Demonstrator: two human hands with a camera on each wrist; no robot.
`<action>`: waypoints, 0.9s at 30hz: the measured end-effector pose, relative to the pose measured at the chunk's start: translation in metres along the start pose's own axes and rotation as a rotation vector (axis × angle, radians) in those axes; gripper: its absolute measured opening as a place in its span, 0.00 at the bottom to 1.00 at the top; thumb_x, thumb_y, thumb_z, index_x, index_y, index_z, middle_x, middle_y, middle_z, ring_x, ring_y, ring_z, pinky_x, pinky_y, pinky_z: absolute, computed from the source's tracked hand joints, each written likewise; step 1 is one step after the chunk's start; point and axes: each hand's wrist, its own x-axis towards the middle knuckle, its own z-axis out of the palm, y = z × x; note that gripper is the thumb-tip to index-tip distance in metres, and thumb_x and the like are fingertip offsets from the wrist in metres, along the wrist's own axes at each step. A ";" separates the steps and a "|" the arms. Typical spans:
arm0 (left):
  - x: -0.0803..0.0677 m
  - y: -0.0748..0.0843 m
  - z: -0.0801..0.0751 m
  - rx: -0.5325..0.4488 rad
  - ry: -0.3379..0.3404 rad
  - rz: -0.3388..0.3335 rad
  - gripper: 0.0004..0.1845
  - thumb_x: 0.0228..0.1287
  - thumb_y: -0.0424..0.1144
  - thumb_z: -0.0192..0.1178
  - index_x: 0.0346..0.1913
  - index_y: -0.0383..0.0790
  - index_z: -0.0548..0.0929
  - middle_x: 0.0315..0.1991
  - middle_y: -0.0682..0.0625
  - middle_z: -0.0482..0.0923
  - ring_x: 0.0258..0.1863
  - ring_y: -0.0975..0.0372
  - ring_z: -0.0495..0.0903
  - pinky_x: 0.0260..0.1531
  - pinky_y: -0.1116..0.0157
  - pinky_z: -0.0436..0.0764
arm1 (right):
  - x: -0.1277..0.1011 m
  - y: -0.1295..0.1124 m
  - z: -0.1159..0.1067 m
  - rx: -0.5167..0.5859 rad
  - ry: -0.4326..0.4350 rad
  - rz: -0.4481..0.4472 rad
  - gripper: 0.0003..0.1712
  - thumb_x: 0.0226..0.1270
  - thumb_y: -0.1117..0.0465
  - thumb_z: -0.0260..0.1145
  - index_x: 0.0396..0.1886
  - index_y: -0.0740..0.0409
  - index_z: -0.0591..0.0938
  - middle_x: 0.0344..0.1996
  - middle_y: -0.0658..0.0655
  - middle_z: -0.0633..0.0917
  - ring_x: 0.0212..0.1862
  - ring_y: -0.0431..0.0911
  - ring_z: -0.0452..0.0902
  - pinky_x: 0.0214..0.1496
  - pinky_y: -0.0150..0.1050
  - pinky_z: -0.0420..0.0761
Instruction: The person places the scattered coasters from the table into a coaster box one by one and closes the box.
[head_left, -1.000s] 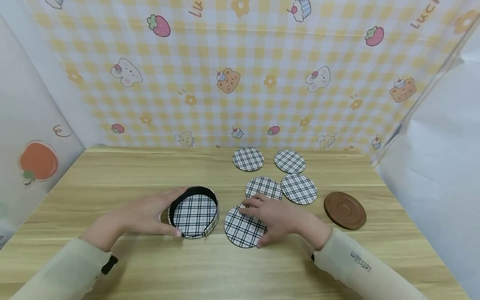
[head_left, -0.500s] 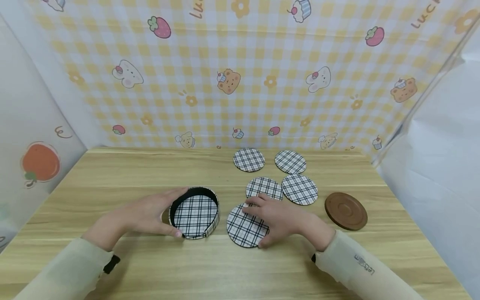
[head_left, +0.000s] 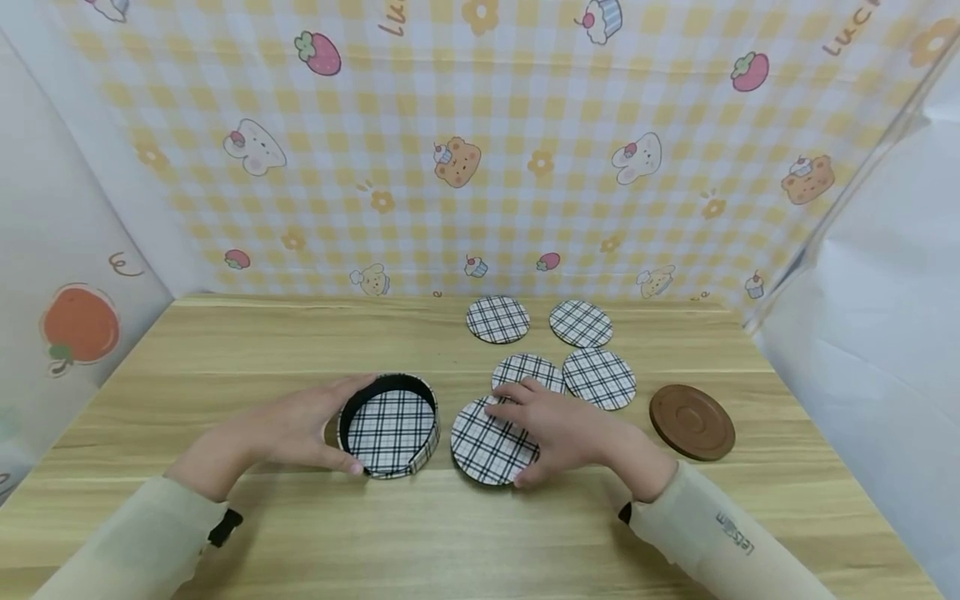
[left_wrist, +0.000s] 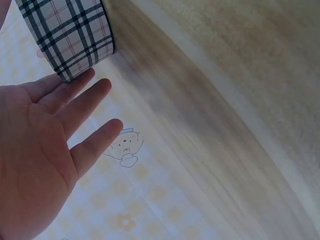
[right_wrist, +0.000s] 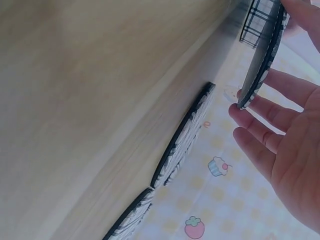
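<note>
My left hand (head_left: 300, 425) holds the side of a round plaid coaster holder (head_left: 431, 446), its thumb at the near rim and fingers at the far side. In the left wrist view the holder's plaid wall (left_wrist: 75, 35) shows above the fingers. A plaid coaster bottom lies inside the holder's black inner wall. My right hand (head_left: 566, 437) pinches a round plaid coaster (head_left: 487, 446) by its edge, thumb near and fingertips at the far side. The right wrist view shows that coaster (right_wrist: 262, 60) edge-on, raised off the table.
Another plaid coaster (head_left: 525, 367) lies just behind my right hand, touching a second coaster (head_left: 600, 379). Two more, a left coaster (head_left: 498, 319) and a right coaster (head_left: 581, 323), lie at the table's back. A brown round wooden disc (head_left: 692, 422) sits at the right. A patterned cloth (head_left: 495, 217) hangs behind.
My right hand has lifted the front coaster slightly off the table, its near edge coming up and away. My left hand and the holder stay put.
</note>
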 end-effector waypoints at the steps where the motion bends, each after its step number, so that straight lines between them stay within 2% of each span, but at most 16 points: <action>1: 0.000 0.000 0.000 -0.005 0.003 0.003 0.64 0.45 0.68 0.71 0.76 0.32 0.55 0.74 0.34 0.61 0.71 0.39 0.64 0.67 0.39 0.67 | 0.000 0.000 -0.001 0.000 0.003 -0.001 0.54 0.49 0.39 0.77 0.73 0.55 0.68 0.74 0.59 0.66 0.72 0.54 0.61 0.72 0.51 0.71; 9: 0.002 0.001 -0.004 -0.012 0.009 0.041 0.63 0.44 0.66 0.73 0.74 0.29 0.56 0.72 0.31 0.63 0.69 0.37 0.65 0.66 0.38 0.68 | -0.002 -0.005 -0.007 0.005 0.056 -0.002 0.56 0.46 0.39 0.78 0.73 0.55 0.68 0.73 0.60 0.66 0.72 0.54 0.62 0.70 0.49 0.73; 15: 0.002 0.001 -0.003 -0.006 0.009 0.037 0.64 0.43 0.66 0.73 0.75 0.30 0.56 0.72 0.31 0.62 0.70 0.36 0.65 0.67 0.38 0.67 | 0.000 -0.009 -0.010 0.040 0.074 0.009 0.55 0.48 0.39 0.77 0.74 0.54 0.67 0.74 0.58 0.65 0.73 0.53 0.60 0.70 0.49 0.73; 27: 0.003 0.000 -0.001 -0.003 0.011 0.040 0.64 0.44 0.67 0.72 0.75 0.29 0.56 0.72 0.31 0.62 0.70 0.37 0.64 0.67 0.38 0.66 | 0.020 -0.021 -0.010 0.019 0.110 -0.021 0.54 0.51 0.36 0.74 0.75 0.51 0.66 0.74 0.55 0.64 0.71 0.49 0.61 0.66 0.45 0.77</action>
